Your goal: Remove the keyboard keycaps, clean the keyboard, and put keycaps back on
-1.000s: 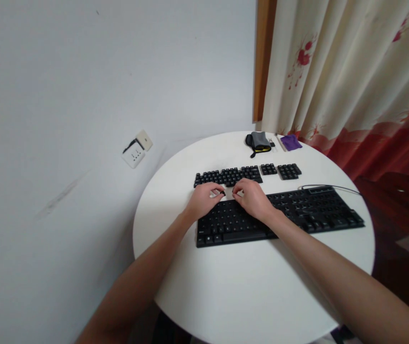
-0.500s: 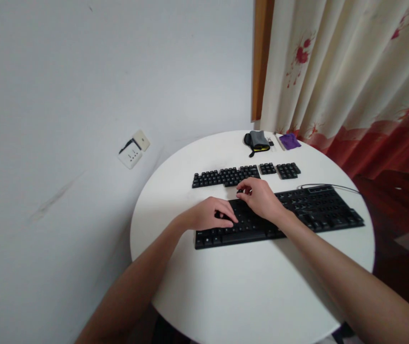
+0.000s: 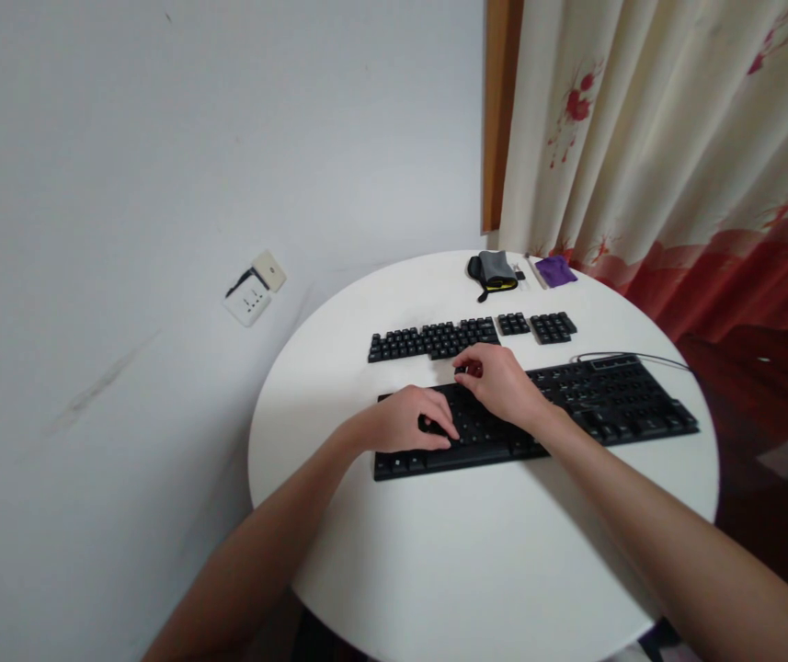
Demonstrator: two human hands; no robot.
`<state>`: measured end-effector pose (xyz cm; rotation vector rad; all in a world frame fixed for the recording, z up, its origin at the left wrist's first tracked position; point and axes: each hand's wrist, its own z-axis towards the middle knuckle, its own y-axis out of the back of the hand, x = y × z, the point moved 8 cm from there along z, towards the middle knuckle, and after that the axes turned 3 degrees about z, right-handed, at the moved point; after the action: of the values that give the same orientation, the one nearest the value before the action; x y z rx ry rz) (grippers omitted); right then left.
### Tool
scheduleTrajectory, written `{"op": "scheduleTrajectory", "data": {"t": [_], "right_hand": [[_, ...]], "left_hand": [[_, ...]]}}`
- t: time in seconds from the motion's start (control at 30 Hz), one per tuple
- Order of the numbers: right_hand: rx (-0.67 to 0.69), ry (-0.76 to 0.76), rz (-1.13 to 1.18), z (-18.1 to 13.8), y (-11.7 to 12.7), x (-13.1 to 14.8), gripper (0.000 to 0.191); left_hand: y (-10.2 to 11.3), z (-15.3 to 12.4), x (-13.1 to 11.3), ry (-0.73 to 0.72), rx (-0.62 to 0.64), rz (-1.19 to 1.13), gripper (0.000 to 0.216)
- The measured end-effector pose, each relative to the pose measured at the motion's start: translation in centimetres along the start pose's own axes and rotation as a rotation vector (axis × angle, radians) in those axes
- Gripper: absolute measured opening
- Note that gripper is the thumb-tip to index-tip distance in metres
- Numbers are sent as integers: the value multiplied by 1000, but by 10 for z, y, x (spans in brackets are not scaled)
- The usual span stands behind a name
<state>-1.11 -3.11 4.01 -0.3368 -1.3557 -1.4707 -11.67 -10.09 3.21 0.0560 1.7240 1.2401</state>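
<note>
A black keyboard (image 3: 476, 452) lies on the round white table, with many keycaps off its left and middle part. My left hand (image 3: 411, 418) is over its left half, thumb and fingertips brought close together low against the keyboard. Whatever they pinch, if anything, is too small and dark to make out. My right hand (image 3: 496, 377) is above the keyboard's back edge. Between its thumb and forefinger is a small black keycap (image 3: 461, 370). Behind, loose black keycaps (image 3: 400, 345) stand in keyboard order, with smaller groups of keycaps (image 3: 552, 327) to the right.
At the table's (image 3: 504, 561) back lie a grey and black pouch (image 3: 496, 268) and a purple cloth (image 3: 555, 271). The keyboard's cable (image 3: 632, 356) curves off to the right. A wall with a socket (image 3: 248, 302) is at the left, a curtain (image 3: 614, 165) at the right.
My left hand has shifted slightly down toward the keyboard's front. My right hand stays nearly where it was, still with the keycap. The whole view has moved slightly.
</note>
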Motion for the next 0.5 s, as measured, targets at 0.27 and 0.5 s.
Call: {"op": "scheduleTrajectory", "data": {"t": [0.27,0.5], "right_hand": [[19,16,-11,0,0,1,15],[38,34,13,-1,1,1,14]], "left_hand": [[-2,0,-1,20,9,22,17],[-2,2,1,22,0,28,16]]}}
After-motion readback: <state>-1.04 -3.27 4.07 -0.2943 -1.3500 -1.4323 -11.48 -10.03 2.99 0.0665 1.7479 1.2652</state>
